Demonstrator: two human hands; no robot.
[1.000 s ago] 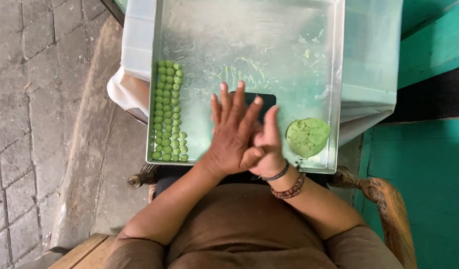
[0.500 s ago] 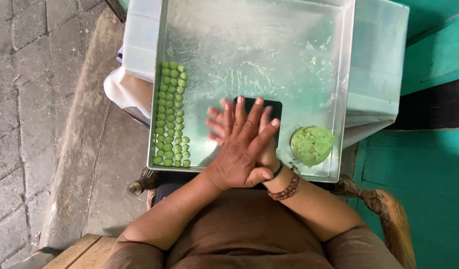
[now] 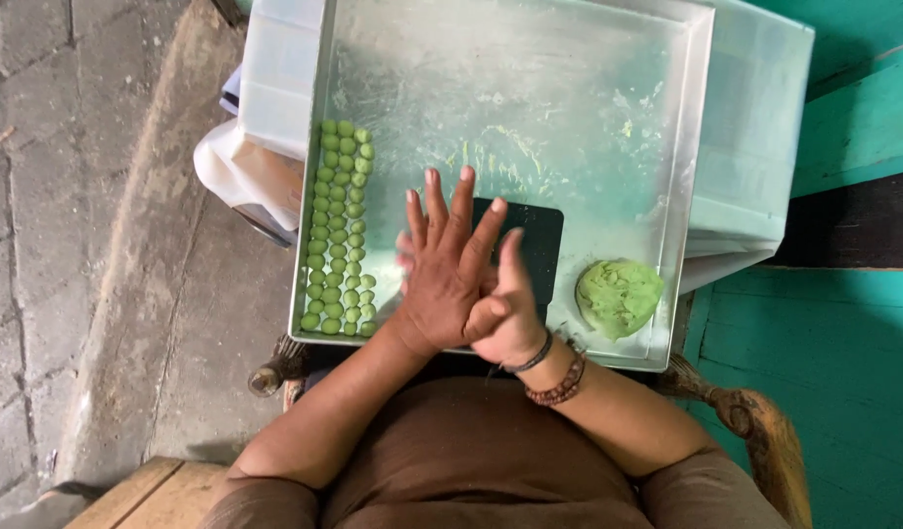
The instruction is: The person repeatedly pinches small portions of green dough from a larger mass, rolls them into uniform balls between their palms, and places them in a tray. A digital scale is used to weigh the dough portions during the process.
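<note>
View from above of a seated person in a brown shirt, both hands pressed together palm to palm over a metal tray (image 3: 608,59). The left hand (image 3: 450,274) lies on top with fingers spread and straight; the right hand (image 3: 510,318) sits beneath it, thumb raised, with 2 bracelets (image 3: 554,377) at its wrist. Neither hand is clenched. Whether anything lies between the palms cannot be told, since the left hand covers the gap.

Under the hands, on the tray floor, rests a black pad (image 3: 535,240) with rounded corners, partly hidden by the fingers. Just right of it, near the tray's front right corner, sits a lump of green dough (image 3: 618,296), apart from both hands. Along the tray's left wall, small green dough balls (image 3: 339,230) lie in close rows, well apart from the dough lump. Smears of green streak the bare metal in the middle.

The tray rests on a pale table (image 3: 755,127). Grey paving (image 3: 70,196) lies to the left and a teal wall (image 3: 843,372) to the right
</note>
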